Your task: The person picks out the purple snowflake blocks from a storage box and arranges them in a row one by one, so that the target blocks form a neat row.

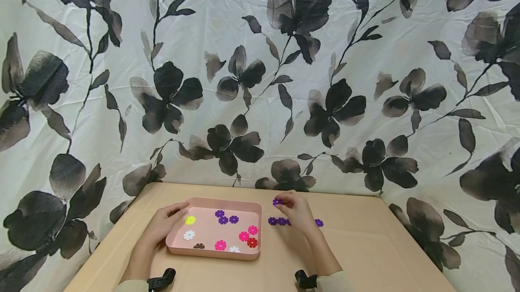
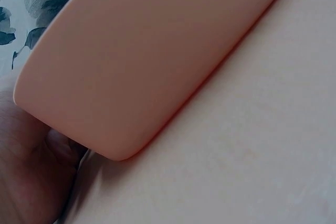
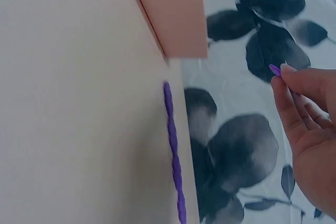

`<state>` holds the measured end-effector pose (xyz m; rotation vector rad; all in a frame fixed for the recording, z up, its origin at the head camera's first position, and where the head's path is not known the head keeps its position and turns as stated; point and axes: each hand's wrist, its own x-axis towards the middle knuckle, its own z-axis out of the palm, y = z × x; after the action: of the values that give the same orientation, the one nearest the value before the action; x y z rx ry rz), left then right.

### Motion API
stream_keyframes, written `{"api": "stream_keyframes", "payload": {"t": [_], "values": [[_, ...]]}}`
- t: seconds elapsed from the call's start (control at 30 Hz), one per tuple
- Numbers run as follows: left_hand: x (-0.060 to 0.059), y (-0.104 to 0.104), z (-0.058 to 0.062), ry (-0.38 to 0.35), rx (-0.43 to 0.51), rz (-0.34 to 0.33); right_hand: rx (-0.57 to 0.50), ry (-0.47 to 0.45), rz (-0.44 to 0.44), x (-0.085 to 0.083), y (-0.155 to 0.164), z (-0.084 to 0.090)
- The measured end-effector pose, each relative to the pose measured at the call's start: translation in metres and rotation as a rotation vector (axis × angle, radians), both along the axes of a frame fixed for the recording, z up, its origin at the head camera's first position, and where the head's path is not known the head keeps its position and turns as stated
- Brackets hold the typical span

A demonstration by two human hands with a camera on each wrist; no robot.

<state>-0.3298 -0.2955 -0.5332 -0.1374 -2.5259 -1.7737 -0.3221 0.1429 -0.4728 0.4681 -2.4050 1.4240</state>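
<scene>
While the left hand (image 1: 164, 225) grips the tray (image 1: 215, 253), right fingertips (image 1: 286, 200) pinch a purple disc (image 1: 277, 201).

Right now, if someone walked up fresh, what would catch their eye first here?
Probably the white cloth backdrop printed with big black flowers, which fills the view behind the tan wooden table. Next, the shallow pink plastic tray at the table's middle, dotted with small coloured flower-shaped discs. The left hand grips the tray's left edge, while the right hand pinches a purple flower-shaped disc just right of it.
</scene>
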Motion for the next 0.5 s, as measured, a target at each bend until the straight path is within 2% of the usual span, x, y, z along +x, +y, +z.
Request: {"api": "stream_keyframes", "payload": {"t": [0.5], "values": [[0.001, 0.000, 0.000, 0.000, 0.001, 0.000, -0.022, -0.039, -0.071, -0.002, 0.059, 0.003]]}}
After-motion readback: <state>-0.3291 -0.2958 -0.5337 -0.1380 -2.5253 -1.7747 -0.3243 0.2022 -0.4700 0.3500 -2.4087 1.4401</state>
